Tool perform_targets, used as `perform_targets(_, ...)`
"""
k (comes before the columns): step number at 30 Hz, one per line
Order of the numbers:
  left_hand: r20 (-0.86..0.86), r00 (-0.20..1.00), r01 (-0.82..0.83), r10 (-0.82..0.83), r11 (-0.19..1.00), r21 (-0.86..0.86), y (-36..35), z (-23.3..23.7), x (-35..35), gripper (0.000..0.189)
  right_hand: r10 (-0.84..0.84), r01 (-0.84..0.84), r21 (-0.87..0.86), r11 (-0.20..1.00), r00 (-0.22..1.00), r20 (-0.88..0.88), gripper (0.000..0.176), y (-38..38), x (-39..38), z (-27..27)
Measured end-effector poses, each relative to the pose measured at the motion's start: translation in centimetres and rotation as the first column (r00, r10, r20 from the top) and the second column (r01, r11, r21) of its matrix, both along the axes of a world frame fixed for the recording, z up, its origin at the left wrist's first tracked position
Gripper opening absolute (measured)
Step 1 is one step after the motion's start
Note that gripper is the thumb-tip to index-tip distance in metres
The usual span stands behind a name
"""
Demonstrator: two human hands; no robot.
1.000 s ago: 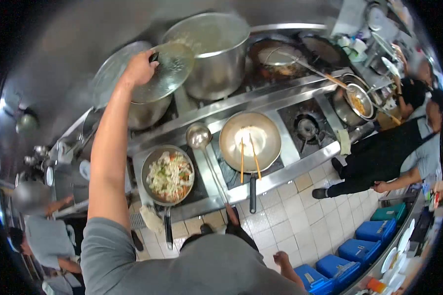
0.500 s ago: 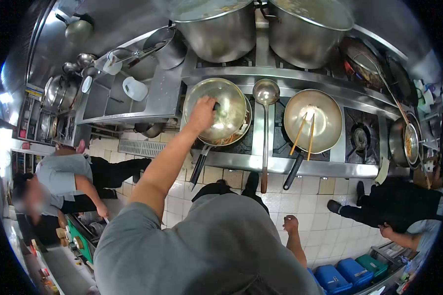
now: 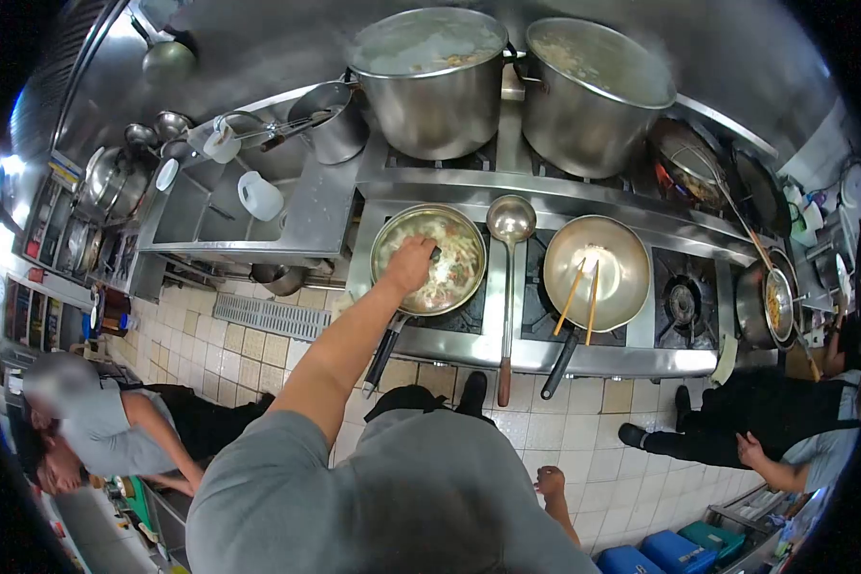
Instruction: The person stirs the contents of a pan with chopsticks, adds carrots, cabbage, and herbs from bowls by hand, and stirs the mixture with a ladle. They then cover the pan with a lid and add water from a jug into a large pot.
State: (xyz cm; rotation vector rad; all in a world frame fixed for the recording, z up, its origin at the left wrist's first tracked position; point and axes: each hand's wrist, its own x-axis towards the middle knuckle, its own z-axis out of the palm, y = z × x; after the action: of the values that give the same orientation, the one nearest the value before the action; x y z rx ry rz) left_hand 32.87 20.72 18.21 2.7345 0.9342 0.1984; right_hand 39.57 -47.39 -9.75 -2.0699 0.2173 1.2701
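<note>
My left hand (image 3: 411, 266) is closed on the dark knob of a clear lid (image 3: 451, 241). The lid lies over a frying pan (image 3: 403, 308), and pale and reddish food shows through it. Low beside my body, my right hand (image 3: 550, 481) hangs with its fingers curled and nothing visible in them. Right of the covered pan, a long-handled ladle (image 3: 512, 218) rests on the stove. Further right is a second pan (image 3: 621, 239) with wooden chopsticks (image 3: 594, 297) leaning in it.
Two large steaming pots (image 3: 435, 105) stand behind the pans. A sink (image 3: 201, 225) with a white jug (image 3: 259, 195) is at the left. People stand at the lower left and at the right, one person's hand (image 3: 751, 448) near their apron. An unused burner (image 3: 682, 301) is beside the second pan.
The lid was offset to the upper left with the pan's right edge uncovered; now it sits over the pan, my left hand still on its knob. The camera view has shifted.
</note>
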Motion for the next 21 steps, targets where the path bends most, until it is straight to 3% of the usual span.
perform_targets(2, 0.021, 1.000, -0.008, 0.008, 1.000, 0.005, 0.1, 0.0, 0.3, 0.040, 0.391, -0.403, 0.059, 0.913, 0.908, 0.149, 0.020, -5.6, -0.5, -11.7)
perform_targets(3, 0.027, 1.000, -0.008, 0.009, 1.000, -0.019, 0.1, 0.0, 0.5, 0.041, 0.533, -0.564, 0.065, 0.823, 0.807, 0.254, 0.019, -6.3, -0.8, -12.9)
perform_targets(6, -0.015, 1.000, -0.016, 0.015, 0.998, -0.057, 0.8, 0.2, -0.2, 0.044, 0.654, -0.675, -0.087, 0.733, 0.664, 0.362, 0.026, -4.2, -1.5, -13.4)
perform_targets(7, -0.066, 0.998, 0.002, -0.007, 0.997, -0.080, 1.2, 0.3, 0.0, 0.045, 0.701, -0.705, -0.172, 0.688, 0.585, 0.408, 0.031, -2.0, -1.6, -11.5)
perform_targets(8, -0.115, 0.993, 0.025, -0.037, 0.994, -0.105, 1.3, 0.9, 0.4, 0.047, 0.825, -0.789, -0.289, 0.542, 0.433, 0.364, 0.029, 1.0, -1.4, -7.9)
perform_targets(10, -0.024, 1.000, -0.006, 0.003, 0.990, -0.140, -0.1, 1.6, -1.6, 0.053, 0.966, -0.859, -0.477, 0.187, 0.072, 0.248, 0.025, 8.5, -0.9, 1.6)
perform_targets(11, 0.256, 0.965, -0.056, 0.064, 0.998, -0.038, -0.7, 2.0, -3.5, 0.055, 0.963, -0.823, -0.502, 0.266, 0.201, 0.180, 0.026, 10.5, -1.3, 0.5)
perform_targets(12, 0.522, 0.849, -0.130, 0.085, 0.990, 0.050, -0.9, 2.3, -5.6, 0.058, 0.960, -0.817, -0.507, 0.275, 0.201, 0.195, 0.026, 12.2, -1.6, 0.7)
perform_targets(14, 0.558, 0.803, -0.310, 0.209, 0.947, 0.091, -1.0, 1.9, -12.5, 0.057, 0.748, -0.664, -0.346, 0.663, 0.599, 0.284, 0.030, 15.1, -3.1, 1.1)
perform_targets(15, 0.604, 0.759, -0.378, 0.243, 0.920, 0.105, 0.0, -0.9, -16.9, 0.058, 0.769, -0.756, -0.188, 0.627, 0.562, 0.304, 0.039, 16.0, -3.9, 2.2)
perform_targets(16, 0.645, 0.687, -0.455, 0.335, 0.890, 0.021, 0.2, -3.3, -21.4, 0.056, 0.699, -0.725, -0.042, 0.688, 0.646, 0.308, 0.039, 15.1, -4.5, -3.3)
perform_targets(17, 0.488, 0.600, -0.680, 0.634, 0.725, -0.105, -1.2, -5.4, -25.9, 0.052, 0.624, -0.672, 0.109, 0.732, 0.727, 0.287, 0.040, 14.2, -5.1, -8.8)
perform_targets(18, 0.373, 0.509, -0.811, 0.776, 0.577, -0.092, -0.3, -12.5, -32.7, 0.049, 0.554, -0.603, 0.253, 0.756, 0.796, 0.244, 0.040, 13.4, -5.9, -13.8)
perform_targets(19, -0.079, 0.490, -0.822, 0.868, 0.430, -0.373, -0.9, -14.5, -39.4, 0.048, 0.641, -0.710, 0.177, 0.682, 0.697, 0.322, 0.038, 13.5, -6.2, -11.6)
perform_targets(20, -0.385, 0.508, -0.852, 0.771, 0.385, -0.355, -2.4, -17.7, -45.6, 0.048, 0.715, -0.791, 0.104, 0.603, 0.594, 0.369, 0.035, 13.3, -6.3, -10.2)
perform_targets(21, -0.673, 0.524, -0.848, 0.522, 0.392, -0.356, -4.0, -20.2, -50.7, 0.050, 0.758, -0.841, 0.063, 0.538, 0.515, 0.401, 0.032, 13.0, -6.6, -9.7)
